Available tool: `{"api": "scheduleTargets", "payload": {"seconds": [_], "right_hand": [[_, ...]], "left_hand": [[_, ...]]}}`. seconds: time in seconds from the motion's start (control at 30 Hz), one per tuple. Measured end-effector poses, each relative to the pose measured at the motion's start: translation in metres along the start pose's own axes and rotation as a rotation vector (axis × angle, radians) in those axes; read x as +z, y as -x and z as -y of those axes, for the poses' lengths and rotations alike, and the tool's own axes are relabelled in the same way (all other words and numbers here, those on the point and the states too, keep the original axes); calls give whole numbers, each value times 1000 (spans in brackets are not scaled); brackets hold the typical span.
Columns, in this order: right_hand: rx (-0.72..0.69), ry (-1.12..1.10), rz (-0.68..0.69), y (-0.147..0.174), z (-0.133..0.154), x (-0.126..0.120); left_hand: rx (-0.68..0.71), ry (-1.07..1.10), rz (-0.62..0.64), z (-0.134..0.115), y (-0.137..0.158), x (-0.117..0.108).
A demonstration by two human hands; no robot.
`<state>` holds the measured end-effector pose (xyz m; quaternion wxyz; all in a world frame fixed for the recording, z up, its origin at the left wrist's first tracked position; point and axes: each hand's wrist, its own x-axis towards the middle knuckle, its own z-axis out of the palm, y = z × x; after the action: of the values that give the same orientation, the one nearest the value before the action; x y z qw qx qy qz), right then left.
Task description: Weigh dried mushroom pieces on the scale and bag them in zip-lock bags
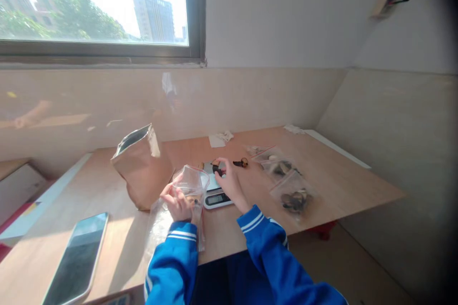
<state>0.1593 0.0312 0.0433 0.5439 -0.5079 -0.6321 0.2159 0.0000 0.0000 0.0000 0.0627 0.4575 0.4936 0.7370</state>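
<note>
My left hand [178,204] grips a clear zip bag [193,182] whose mouth gapes open; a few brownish pieces show low inside it. Over a small white digital scale [218,199] is my right hand [229,182], fingers pinched on a dark, dried-looking piece [216,169]. What kind of piece it is I cannot make out. Part of the scale's plate is hidden behind my right hand, and its display faces me. Just right of the scale lies another dark and amber piece [240,163] on the table.
A brown paper bag [143,171] stands open at left, with a phone [77,257] nearer me. Filled zip bags [295,195] lie on the right of the wooden table [343,190]. White paper scraps [217,140] rest near the wall, below the window.
</note>
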Motion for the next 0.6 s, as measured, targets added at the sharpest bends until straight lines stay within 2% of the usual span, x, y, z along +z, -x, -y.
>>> {"api": "scheduleTargets", "payload": {"seconds": [0.1,0.2,0.4,0.47,0.6], "right_hand": [[27,-83,-16,-4,19,-8],[-10,-203,40,-7,43,-15],[-124,-322,405,-2,76,-21],[-135,-295,406,0,79,-18],[-166,-252,302,-1,79,-9]], "left_hand": [[1,34,0,-6,0,2],[11,55,6,-9,0,3],[7,78,-8,-9,1,3],[2,81,-8,-9,1,3],[8,85,17,-8,1,2]]}}
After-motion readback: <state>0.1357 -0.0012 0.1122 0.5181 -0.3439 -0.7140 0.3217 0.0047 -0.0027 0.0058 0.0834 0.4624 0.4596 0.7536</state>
